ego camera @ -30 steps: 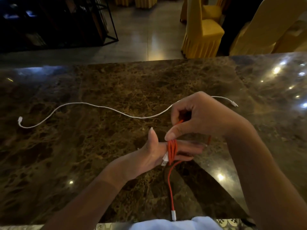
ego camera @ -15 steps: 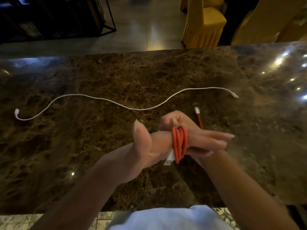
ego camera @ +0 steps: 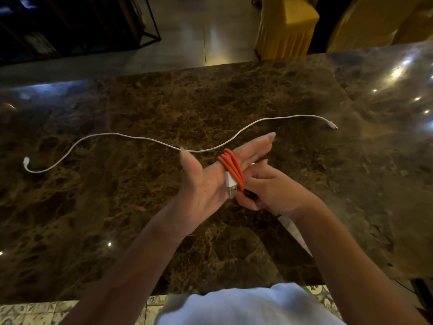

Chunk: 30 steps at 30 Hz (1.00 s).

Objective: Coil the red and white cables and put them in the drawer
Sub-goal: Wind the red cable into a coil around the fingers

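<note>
The red cable (ego camera: 230, 166) is wound in several loops around the straight fingers of my left hand (ego camera: 206, 181), palm up above the table's middle. Its white USB plug (ego camera: 230, 185) lies against the palm side of the loops. My right hand (ego camera: 269, 188) is just right of the coil, fingers curled on the cable's tail below the loops. The white cable (ego camera: 131, 136) lies loose in a long wave across the marble table (ego camera: 117, 207), one plug at the far left (ego camera: 25, 160), the other at the right (ego camera: 331, 125). No drawer shows.
Beyond the table's far edge stand chairs in yellow covers (ego camera: 288, 24) and a dark metal-framed shelf (ego camera: 77, 22) on a tiled floor. My white shirt (ego camera: 248, 306) is at the near edge. Ceiling lights glare on the table's right part.
The last hanging length of red cable has been wound onto my left hand. My left hand has turned palm up, fingers pointing away, and my right hand has dropped under the coil.
</note>
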Each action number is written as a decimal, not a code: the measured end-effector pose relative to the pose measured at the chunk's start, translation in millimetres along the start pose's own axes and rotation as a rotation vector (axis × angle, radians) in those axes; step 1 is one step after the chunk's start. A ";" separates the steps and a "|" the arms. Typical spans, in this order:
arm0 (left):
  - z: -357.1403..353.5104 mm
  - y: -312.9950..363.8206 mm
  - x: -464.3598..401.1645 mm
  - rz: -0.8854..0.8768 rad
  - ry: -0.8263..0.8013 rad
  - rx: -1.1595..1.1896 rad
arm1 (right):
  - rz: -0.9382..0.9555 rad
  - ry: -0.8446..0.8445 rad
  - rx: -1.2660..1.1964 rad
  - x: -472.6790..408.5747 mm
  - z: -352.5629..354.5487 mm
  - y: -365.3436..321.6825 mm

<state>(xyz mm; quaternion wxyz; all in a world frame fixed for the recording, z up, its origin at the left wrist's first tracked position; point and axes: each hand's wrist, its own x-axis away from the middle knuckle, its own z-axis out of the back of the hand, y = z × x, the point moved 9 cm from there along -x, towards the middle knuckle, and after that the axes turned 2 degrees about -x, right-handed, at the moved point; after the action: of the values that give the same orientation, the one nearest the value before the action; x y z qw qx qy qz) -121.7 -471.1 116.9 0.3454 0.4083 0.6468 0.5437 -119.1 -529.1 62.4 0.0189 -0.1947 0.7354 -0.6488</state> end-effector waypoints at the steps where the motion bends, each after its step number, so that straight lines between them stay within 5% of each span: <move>1: 4.5 -1.5 -0.3 0.008 0.030 -0.087 | 0.001 -0.009 -0.010 -3.0 -0.4 2.9; 7: 40.4 5.2 10.6 -0.072 0.260 -0.325 | -0.093 -0.098 0.255 -10.0 -12.4 29.3; 16: 92.9 -29.1 27.4 -0.001 0.399 -0.474 | 0.061 -0.098 0.567 13.8 -22.5 -14.5; 22: 100.4 -50.4 23.9 0.083 0.432 -0.372 | 0.063 -0.178 0.995 14.4 -31.0 -28.9; 30: 40.7 -93.0 10.9 0.200 0.255 -0.231 | 0.272 -0.082 0.734 17.6 0.3 -77.1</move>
<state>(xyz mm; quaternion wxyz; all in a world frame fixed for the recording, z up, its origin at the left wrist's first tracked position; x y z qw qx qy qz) -104.2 -451.1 18.3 0.2495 0.3559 0.5747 0.6933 -115.1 -541.2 140.5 0.2026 -0.1016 0.4720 -0.8520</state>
